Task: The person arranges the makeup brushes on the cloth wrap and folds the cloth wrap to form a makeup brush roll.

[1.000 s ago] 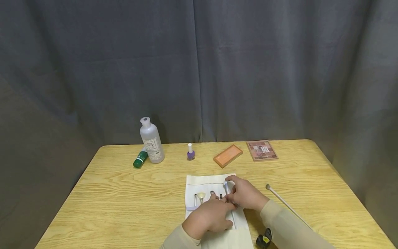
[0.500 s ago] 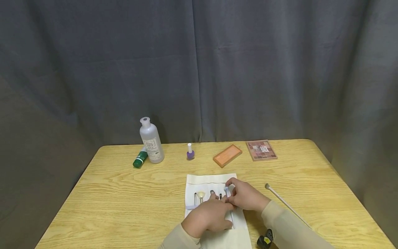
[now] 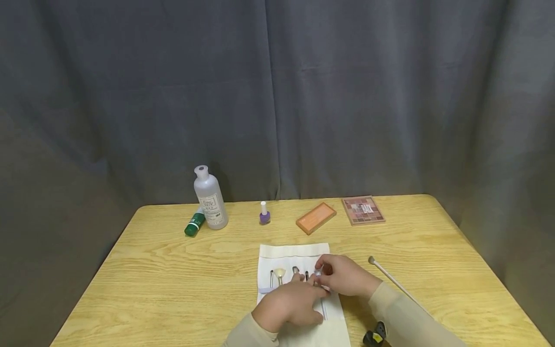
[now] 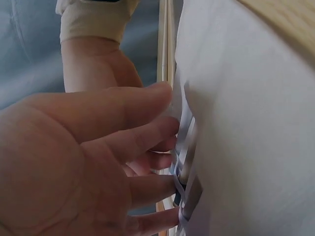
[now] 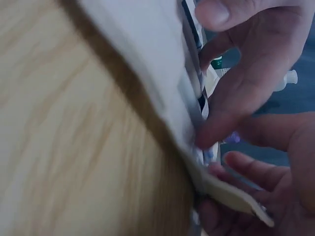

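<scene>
A white cloth brush roll [image 3: 295,250] lies on the table, with several makeup brushes tucked under its band, among them a pale fan brush [image 3: 279,273]. My left hand [image 3: 291,302] rests across the roll with its fingers extended, fingertips touching the cloth and band in the left wrist view. At the roll's right side, my right hand [image 3: 349,277] pinches a pale makeup brush [image 3: 318,271] near its head. That brush's thin handle shows below my left fingers, towards the lower part of the roll. Fingers partly cover its middle.
Right of the roll lies a long brush [image 3: 396,282], near a black-and-yellow object [image 3: 374,336]. Along the back are a clear bottle [image 3: 211,200], green tube [image 3: 195,223], purple nail polish [image 3: 265,216], orange case [image 3: 316,218] and eyeshadow palette [image 3: 363,210].
My right hand has moved slightly down the roll, and the pinched brush's head now sits lower, closer to the band. My left hand has stayed almost in place.
</scene>
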The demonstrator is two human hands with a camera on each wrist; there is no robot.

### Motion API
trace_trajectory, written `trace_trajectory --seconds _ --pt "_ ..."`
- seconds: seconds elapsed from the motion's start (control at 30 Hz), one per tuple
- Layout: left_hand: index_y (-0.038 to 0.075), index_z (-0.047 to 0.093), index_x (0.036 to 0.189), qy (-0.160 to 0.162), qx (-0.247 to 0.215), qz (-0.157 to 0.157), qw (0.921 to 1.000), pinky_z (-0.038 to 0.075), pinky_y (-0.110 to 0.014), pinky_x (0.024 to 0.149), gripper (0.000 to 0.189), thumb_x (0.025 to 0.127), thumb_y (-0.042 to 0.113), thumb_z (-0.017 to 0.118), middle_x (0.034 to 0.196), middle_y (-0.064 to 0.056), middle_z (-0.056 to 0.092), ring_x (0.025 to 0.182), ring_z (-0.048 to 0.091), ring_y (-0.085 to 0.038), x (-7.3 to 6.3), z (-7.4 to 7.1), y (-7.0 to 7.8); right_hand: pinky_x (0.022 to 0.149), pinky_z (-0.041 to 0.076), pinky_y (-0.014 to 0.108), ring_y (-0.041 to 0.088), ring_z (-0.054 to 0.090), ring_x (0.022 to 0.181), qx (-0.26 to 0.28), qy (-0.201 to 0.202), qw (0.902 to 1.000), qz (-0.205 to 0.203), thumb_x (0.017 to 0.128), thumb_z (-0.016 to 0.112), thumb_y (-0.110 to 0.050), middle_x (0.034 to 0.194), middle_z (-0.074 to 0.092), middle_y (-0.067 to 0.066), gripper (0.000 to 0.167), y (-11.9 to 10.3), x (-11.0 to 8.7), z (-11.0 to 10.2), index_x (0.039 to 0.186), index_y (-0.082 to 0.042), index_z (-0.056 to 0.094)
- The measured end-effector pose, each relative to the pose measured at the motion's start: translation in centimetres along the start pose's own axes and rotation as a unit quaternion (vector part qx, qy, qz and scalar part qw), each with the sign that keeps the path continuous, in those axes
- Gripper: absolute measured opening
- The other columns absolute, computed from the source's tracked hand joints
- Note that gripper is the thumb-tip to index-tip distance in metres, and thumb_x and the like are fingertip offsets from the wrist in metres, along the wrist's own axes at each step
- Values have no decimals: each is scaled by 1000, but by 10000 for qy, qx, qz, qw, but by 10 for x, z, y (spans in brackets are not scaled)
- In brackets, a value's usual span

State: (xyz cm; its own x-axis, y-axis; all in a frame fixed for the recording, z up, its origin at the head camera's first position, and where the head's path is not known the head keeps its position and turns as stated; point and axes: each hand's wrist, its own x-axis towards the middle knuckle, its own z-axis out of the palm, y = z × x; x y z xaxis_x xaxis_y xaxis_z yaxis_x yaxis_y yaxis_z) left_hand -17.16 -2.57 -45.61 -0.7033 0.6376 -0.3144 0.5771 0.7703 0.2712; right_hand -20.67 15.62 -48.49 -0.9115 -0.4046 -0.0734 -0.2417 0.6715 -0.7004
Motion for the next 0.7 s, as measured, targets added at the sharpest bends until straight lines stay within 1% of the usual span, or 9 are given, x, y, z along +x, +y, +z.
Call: trace_trajectory --seconds 0.1,0.17,0.3,0.4,0.57,0.7 --pt "40 57 142 -88 -149 -4 9999 47 -57 100 58 87 37 74 158 -4 39 141 35 -42 0 -1 -1 68 50 31 13 58 80 -133 289 9994 -152 96 67 -18 88 62 -4 13 5 -6 -9 106 -9 66" --pt "41 55 143 -121 -294 -73 9995 44 -61 102 58 88 36 73 159 -6 37 143 33 -43 0 -1 -2 70 51 31 12 59 82 -172 488 9986 -134 96 67 -18 90 63 -3 14 8 -11 -16 106 -8 67" --pt "39 54 144 -104 -546 -308 9980 42 -61 104 59 89 36 74 161 -11 33 145 32 -41 -1 0 -1 68 51 31 13 58 81 -407 742 9962 186 95 69 -18 90 63 -1 18 15 -24 -31 108 -6 68" --pt "36 54 145 -71 -627 -432 9971 43 -60 104 59 89 37 73 161 -14 33 146 32 -38 -1 0 -1 69 51 35 15 59 82 -816 875 9919 418 92 72 -19 94 64 3 24 23 -32 -39 110 -4 68" --pt "32 56 144 31 -621 -381 9973 42 -58 106 57 90 38 72 159 -10 38 145 32 -37 0 0 -2 73 52 42 19 58 83 -1291 871 9856 657 88 76 -20 95 64 8 34 38 -41 -49 111 2 66" --pt "29 57 143 76 -709 -345 9969 41 -59 106 57 89 37 72 157 -7 41 144 34 -40 1 0 -3 72 50 40 18 55 78 -1335 666 9839 987 84 79 -19 89 63 4 35 45 -48 -52 109 2 65"
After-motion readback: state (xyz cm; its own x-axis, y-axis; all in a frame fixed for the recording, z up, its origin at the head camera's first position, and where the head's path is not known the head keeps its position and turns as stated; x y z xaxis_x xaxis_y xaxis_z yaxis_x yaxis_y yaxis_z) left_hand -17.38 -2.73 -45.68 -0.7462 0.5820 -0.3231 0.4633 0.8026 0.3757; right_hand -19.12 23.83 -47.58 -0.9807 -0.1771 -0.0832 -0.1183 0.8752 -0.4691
